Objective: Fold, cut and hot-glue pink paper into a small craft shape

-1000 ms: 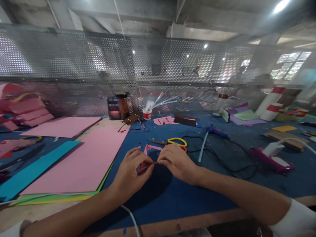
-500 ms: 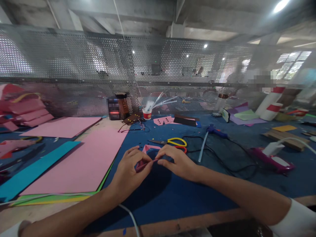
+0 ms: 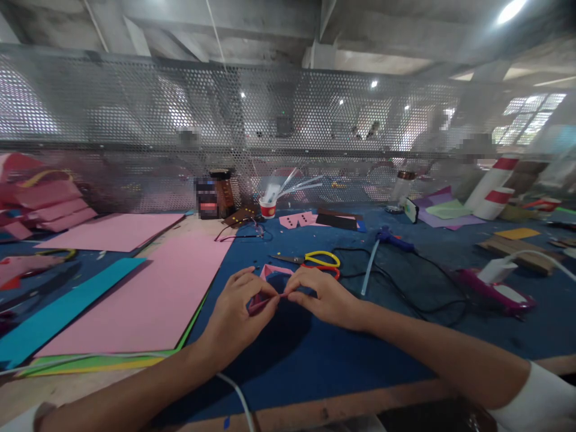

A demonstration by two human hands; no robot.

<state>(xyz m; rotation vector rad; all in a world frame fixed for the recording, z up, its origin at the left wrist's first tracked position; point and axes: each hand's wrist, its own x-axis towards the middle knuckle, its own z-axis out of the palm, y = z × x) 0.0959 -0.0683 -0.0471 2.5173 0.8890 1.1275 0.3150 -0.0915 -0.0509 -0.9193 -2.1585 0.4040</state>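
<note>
A folded strip of pink paper point(image 3: 278, 270) forms an angular loop over the blue table surface, partly hidden by my fingers. My left hand point(image 3: 245, 309) pinches its near side between thumb and fingers. From the other side, my right hand point(image 3: 319, 294) pinches the same strip, its fingertips almost touching those of the left. Just beyond my right hand lie scissors point(image 3: 321, 259) with one yellow and one red handle, blades pointing left.
Large pink sheets point(image 3: 144, 288) and a teal strip point(image 3: 72, 312) lie at left. On the right are a blue glue gun point(image 3: 396, 240) with its black cord and a purple power strip point(image 3: 495, 294). Behind stand a paper cup point(image 3: 267, 208) of glue sticks and a perforated metal screen point(image 3: 288, 120).
Almost nothing differs. Both hands keep their pinch on the pink paper strip, which has shifted very slightly at the fingertips.
</note>
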